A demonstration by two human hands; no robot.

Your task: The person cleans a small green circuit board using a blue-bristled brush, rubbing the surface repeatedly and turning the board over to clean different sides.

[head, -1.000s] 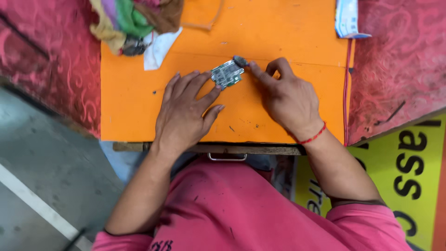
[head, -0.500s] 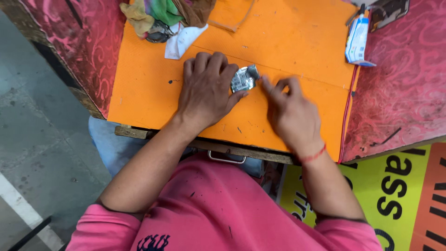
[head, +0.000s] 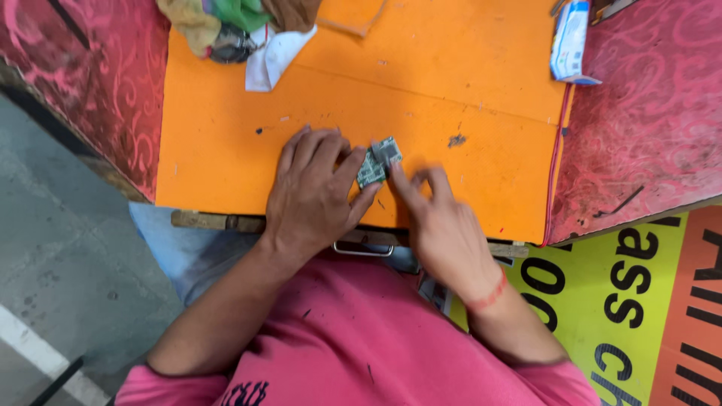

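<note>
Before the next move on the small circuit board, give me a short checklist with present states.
1. Small circuit board lies on the orange mat: ok.
2. Left hand rests flat beside the board, fingers touching its left edge: ok.
3. Right hand has a firm grip on the board: cannot tell, it is blurred.
4. Board face fully in view: not ok, fingers partly cover it.
5. Cloth pile and blue-and-white packet lie apart from the board: ok.

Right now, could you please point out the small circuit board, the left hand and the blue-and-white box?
small circuit board [head: 377,160], head view, its middle.
left hand [head: 312,192], head view, its back.
blue-and-white box [head: 568,39], head view, its top face.
</note>
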